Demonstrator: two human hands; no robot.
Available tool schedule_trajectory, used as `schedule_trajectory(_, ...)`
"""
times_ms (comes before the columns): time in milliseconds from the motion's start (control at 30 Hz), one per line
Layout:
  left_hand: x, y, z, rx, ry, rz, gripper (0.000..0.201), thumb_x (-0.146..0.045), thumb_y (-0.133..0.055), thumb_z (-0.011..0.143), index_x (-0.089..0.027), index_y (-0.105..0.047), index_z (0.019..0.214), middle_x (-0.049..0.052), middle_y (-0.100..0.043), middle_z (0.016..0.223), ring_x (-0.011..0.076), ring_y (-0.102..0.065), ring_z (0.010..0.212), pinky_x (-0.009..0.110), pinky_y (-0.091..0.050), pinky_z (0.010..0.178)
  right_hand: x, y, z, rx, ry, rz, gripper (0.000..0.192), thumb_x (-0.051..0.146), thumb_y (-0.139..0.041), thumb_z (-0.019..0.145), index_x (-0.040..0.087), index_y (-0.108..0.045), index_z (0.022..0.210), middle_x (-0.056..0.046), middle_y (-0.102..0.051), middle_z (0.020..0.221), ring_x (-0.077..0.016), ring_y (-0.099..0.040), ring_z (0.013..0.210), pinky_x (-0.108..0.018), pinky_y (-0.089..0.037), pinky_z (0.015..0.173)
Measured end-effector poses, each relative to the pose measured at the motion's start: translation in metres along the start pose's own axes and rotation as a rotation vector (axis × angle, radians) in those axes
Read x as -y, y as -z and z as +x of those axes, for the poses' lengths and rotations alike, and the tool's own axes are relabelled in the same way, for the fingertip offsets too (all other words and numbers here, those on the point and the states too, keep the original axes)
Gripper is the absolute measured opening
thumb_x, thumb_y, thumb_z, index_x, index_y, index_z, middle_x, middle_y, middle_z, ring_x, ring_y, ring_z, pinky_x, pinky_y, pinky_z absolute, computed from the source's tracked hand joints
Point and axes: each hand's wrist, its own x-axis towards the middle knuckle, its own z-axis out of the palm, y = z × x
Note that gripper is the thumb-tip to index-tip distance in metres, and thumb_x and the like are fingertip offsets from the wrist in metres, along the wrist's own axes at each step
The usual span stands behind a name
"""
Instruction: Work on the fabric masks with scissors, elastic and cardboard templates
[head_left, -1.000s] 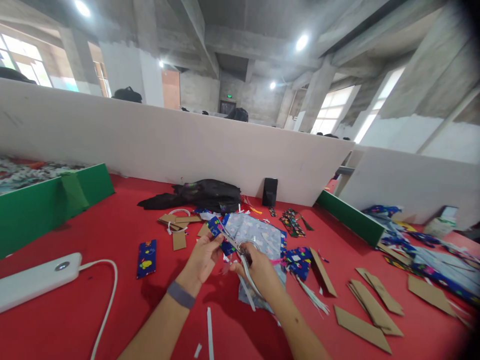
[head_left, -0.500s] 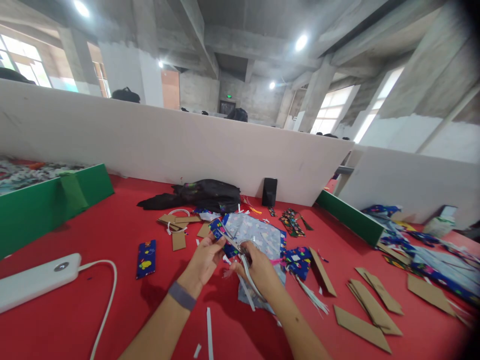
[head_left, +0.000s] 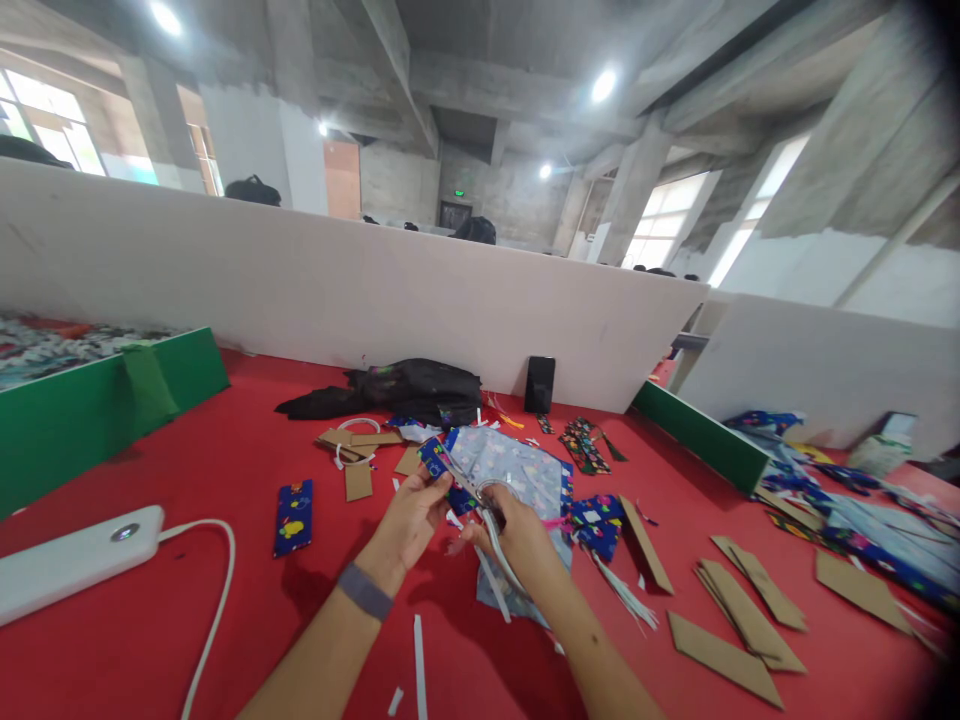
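Observation:
My left hand (head_left: 415,520) pinches a small blue patterned fabric piece (head_left: 433,458) between thumb and fingers. In my right hand (head_left: 514,535) is a pair of scissors (head_left: 465,480), its blades reaching up and left to the fabric piece. The fingers and the scissors' handles partly hide each other. Under both hands lies a larger blue patterned cloth (head_left: 517,455), its pale side up. A finished-looking blue strip with a yellow figure (head_left: 292,518) rests to the left. Right of my right hand are a blue patterned piece (head_left: 598,522) and a pale tassel (head_left: 626,592).
Cardboard strips (head_left: 750,615) lie at the right, more cardboard (head_left: 358,482) behind my left hand. A white power bank (head_left: 82,562) with a cable sits at left. At the back are a black cloth bag (head_left: 412,390), a phone (head_left: 539,384) and a white partition (head_left: 375,290).
Both hands stay almost in place, still at the fabric piece with the scissors. Any blade movement is too slight to make out.

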Motion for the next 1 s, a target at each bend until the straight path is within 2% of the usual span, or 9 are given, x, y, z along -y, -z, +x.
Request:
schedule_trajectory(400,-0.0004,-0.0004,-0.0003,0.011,0.002,-0.022,0.024,-0.016,-0.074,0.063,-0.014,-0.065,0.085,0.003,-0.069,0.079,0.0118,-0.063,0.071,0.024,-0.050,0.072,-0.0028,0.0001,0.0018,0.004,-0.036,-0.036,0.038,0.050,-0.055,0.077,0.019,-0.053,0.099,-0.003,-0.063,0.069,-0.0187,-0.058,0.063,-0.024,-0.034,0.056)
schedule_trajectory(533,-0.0039,-0.0023,-0.0023,0.035,0.006,-0.027,0.023,-0.018,-0.072,0.065,-0.014,-0.064,0.087,0.003,-0.069,0.078,0.0121,-0.063,0.069,0.023,-0.049,0.068,-0.0036,-0.0003,0.0013,0.001,-0.014,-0.015,0.038,0.051,-0.054,0.077,0.019,-0.053,0.097,-0.001,-0.060,0.065,-0.0174,-0.055,0.059,-0.023,-0.033,0.054)
schedule_trajectory(700,-0.0091,-0.0034,-0.0025,-0.001,-0.024,-0.034,0.025,-0.018,-0.073,0.064,-0.016,-0.063,0.087,0.002,-0.069,0.079,0.0113,-0.062,0.067,0.022,-0.048,0.065,-0.0042,-0.0018,0.0016,0.024,-0.005,0.008,0.037,0.051,-0.055,0.076,0.019,-0.053,0.095,0.001,-0.057,0.062,-0.0159,-0.052,0.056,-0.022,-0.031,0.052)
schedule_trajectory(867,-0.0071,-0.0010,-0.0001,-0.029,-0.020,-0.035,0.029,-0.014,-0.075,0.059,-0.015,-0.063,0.085,0.000,-0.069,0.075,0.0101,-0.062,0.064,0.020,-0.048,0.063,-0.0018,-0.0030,0.0002,0.009,0.038,0.027,0.034,0.048,-0.055,0.077,0.019,-0.050,0.095,-0.001,-0.058,0.071,-0.0167,-0.054,0.063,-0.023,-0.035,0.058)
schedule_trajectory(1000,-0.0040,0.0000,0.0007,-0.005,-0.043,-0.043,0.027,-0.011,-0.075,0.059,-0.016,-0.062,0.083,0.000,-0.070,0.075,0.0105,-0.062,0.067,0.020,-0.048,0.067,-0.0010,-0.0032,-0.0005,-0.013,0.065,0.055,0.034,0.045,-0.057,0.077,0.018,-0.048,0.096,-0.003,-0.058,0.080,-0.0171,-0.054,0.070,-0.024,-0.037,0.062)
